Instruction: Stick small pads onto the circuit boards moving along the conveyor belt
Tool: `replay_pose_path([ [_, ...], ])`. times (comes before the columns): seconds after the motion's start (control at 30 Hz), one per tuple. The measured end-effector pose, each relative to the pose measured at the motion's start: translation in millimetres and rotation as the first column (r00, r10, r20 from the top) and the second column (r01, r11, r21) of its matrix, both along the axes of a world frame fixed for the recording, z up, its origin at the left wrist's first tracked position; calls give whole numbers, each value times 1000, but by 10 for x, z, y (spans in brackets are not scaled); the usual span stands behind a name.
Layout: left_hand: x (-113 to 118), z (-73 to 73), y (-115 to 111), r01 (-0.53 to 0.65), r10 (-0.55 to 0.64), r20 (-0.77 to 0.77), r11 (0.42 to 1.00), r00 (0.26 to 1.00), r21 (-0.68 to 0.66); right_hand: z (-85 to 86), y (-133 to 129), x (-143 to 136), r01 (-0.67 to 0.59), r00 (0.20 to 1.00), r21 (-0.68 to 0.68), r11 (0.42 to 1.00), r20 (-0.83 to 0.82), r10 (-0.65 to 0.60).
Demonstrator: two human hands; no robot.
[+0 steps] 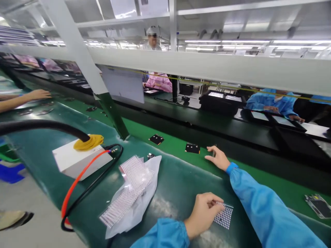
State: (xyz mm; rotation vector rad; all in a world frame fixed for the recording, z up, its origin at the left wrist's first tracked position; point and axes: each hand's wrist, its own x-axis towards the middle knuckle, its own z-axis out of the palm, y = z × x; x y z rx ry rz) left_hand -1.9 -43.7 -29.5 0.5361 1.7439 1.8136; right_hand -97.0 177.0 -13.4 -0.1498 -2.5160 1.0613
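Note:
My left hand (pixel 203 213) is low in the head view, thumb and fingers pinched at the upper left edge of a small sheet of round white stickers (pixel 224 217) on a dark ground. Farther out, my right hand (pixel 218 158) reaches over the green conveyor belt (pixel 173 146). Its thumb and fingers are apart, and no held thing can be made out between them. Just left of those fingertips lies a flat black circuit board (pixel 192 148) with small white squares. Another black board (pixel 156 139) rests on the belt farther left.
Sticker sheets (pixel 129 193) lie on a white plastic bag (pixel 151 196) on the bench. A white box (pixel 80 158) with yellow tape, a black hose and a red cable stands left. An electronic module (pixel 318 206) sits far right. A co-worker's hand (pixel 40 94) is at left.

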Motion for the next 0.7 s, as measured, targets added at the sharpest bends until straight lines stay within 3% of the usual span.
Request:
replay_pose_path([
  [0.17,-56,-13,-16,-43,43,-41,999,998,-3,-180,-68,-403,-109,993,140,984,60,101],
  [0.47,-80,81,-53,-44,38,-98,997,994,-66,-142,-228,-414,-118,991,256,959,90,98],
  [0.6,-17,95,-46,-44,36,-81,994,996,-99,-40,-197,-173,-124,992,232,965,57,114],
  [0.7,0,48,-29,-21,20,-20,997,1000,-77,-13,198,284,0,1000,109,994,11,-1],
])
